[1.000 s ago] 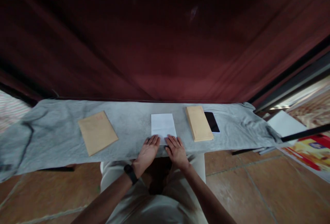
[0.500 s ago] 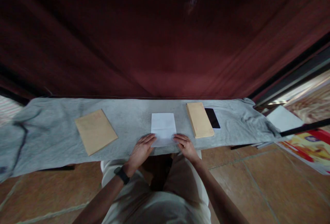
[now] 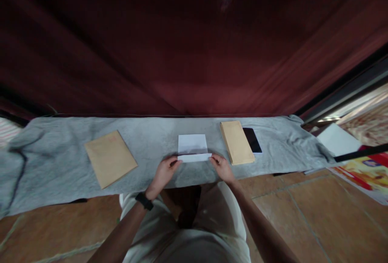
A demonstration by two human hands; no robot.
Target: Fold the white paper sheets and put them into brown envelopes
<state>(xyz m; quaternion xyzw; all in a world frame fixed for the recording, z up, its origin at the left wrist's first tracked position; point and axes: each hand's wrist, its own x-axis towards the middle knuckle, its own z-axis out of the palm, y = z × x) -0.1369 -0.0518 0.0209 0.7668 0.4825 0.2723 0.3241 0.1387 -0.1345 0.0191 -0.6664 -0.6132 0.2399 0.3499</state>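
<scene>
A white sheet of paper [image 3: 192, 142] lies in front of me on the grey cloth. Its near part is lifted and bent up into a narrow strip. My left hand [image 3: 165, 170] pinches the left end of that strip between thumb and fingers. At the right end, my right hand [image 3: 222, 167] grips the strip the same way. To the right rests a stack of brown envelopes [image 3: 238, 142], partly beside a dark phone or tablet [image 3: 252, 139]. A single large brown envelope [image 3: 111, 158] lies tilted on the left.
The grey cloth [image 3: 157, 133] covers a long narrow table against a dark red curtain-like backing [image 3: 194, 53]. A black bar [image 3: 360, 152] and a red and yellow printed package [image 3: 366, 174] are at the right. Tiled floor [image 3: 281, 206] shows below.
The near edge of the paper, which lay flat under my fingertips, is now raised and folded away from me. Both hands have gone from pressing on the sheet to pinching its edge.
</scene>
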